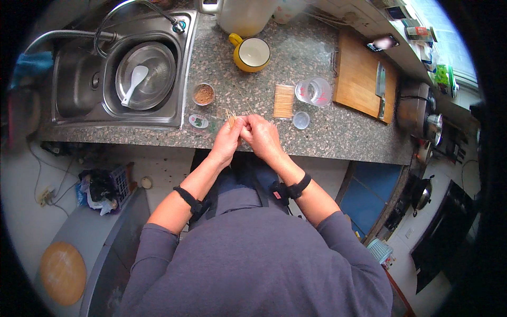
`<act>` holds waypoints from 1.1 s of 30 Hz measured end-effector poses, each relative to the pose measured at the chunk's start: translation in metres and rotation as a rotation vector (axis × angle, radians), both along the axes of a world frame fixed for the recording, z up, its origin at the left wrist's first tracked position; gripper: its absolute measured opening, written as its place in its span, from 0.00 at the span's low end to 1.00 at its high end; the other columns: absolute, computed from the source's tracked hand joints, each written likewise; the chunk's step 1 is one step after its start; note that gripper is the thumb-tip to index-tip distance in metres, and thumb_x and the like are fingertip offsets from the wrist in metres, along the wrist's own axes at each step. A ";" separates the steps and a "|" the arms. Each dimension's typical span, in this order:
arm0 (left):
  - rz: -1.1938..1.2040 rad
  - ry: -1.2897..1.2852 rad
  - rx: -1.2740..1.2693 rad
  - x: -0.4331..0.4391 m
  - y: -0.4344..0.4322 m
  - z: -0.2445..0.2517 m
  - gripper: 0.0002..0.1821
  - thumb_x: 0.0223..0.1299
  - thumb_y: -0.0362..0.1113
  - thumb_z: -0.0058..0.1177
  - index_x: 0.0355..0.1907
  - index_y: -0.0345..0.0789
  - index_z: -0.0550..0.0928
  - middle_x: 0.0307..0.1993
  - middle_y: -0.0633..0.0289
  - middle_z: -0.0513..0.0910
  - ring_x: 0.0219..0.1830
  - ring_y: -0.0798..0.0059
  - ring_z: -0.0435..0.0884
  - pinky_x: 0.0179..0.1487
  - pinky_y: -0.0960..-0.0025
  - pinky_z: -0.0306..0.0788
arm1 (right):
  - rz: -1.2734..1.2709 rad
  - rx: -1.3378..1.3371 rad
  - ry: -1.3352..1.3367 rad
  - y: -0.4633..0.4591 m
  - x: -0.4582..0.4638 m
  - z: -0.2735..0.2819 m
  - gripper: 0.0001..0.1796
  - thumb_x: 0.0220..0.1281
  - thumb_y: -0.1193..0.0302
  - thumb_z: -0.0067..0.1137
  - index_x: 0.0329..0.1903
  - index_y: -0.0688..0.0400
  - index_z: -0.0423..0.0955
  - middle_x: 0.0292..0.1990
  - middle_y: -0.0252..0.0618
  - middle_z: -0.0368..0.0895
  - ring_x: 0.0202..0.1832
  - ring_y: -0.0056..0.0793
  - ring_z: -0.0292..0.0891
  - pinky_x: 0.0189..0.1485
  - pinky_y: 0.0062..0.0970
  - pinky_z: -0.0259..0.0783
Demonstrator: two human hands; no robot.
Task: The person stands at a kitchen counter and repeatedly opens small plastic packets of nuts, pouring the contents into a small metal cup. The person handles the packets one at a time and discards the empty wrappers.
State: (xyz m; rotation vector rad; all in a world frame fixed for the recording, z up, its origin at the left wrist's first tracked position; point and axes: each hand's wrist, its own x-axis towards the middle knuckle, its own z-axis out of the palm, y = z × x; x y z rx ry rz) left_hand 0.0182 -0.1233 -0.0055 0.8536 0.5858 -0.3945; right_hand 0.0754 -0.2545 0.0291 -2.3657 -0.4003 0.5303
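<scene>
My left hand [225,140] holds several thin wooden toothpicks [229,115], their ends fanning out past the thumb. Against its fingertips, my right hand [263,136] is closed in a pinch at the same toothpicks; the exact contact is hidden by the fingers. Both hands are over the counter's front edge. Right of them lies a flat pack of toothpicks [283,102], beside a clear plastic cup [313,91] and a small translucent lid [301,120]. To the left are a small round container of brown granules [203,94] and clear packaging with a printed oval label [198,121].
A yellow mug [252,54] stands farther back, before a large translucent pitcher [245,18]. At right, a cleaver [380,81] rests on a wooden cutting board [356,75]. The steel sink [75,79] at left holds a metal basin [158,63] with a white rice paddle [135,84].
</scene>
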 end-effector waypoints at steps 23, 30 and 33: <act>0.037 0.042 -0.052 -0.004 0.030 0.006 0.16 0.81 0.49 0.45 0.45 0.38 0.75 0.27 0.73 0.69 0.29 0.82 0.68 0.32 0.76 0.65 | 0.156 -0.339 -0.270 -0.026 0.015 -0.047 0.09 0.55 0.67 0.61 0.31 0.60 0.74 0.29 0.49 0.82 0.33 0.49 0.83 0.34 0.44 0.79; 0.044 0.057 -0.022 -0.001 0.031 0.013 0.16 0.81 0.45 0.45 0.56 0.36 0.78 0.24 0.78 0.62 0.23 0.90 0.58 0.26 0.81 0.54 | -0.233 0.367 0.282 0.001 0.015 0.007 0.09 0.60 0.73 0.62 0.41 0.64 0.79 0.31 0.51 0.86 0.34 0.41 0.85 0.38 0.36 0.78; 0.063 0.062 0.015 0.000 0.028 0.018 0.15 0.81 0.45 0.44 0.54 0.38 0.79 0.24 0.80 0.63 0.22 0.92 0.57 0.25 0.83 0.53 | -0.154 0.274 0.235 0.011 0.012 0.018 0.10 0.61 0.72 0.62 0.43 0.62 0.81 0.32 0.49 0.86 0.33 0.37 0.85 0.38 0.34 0.78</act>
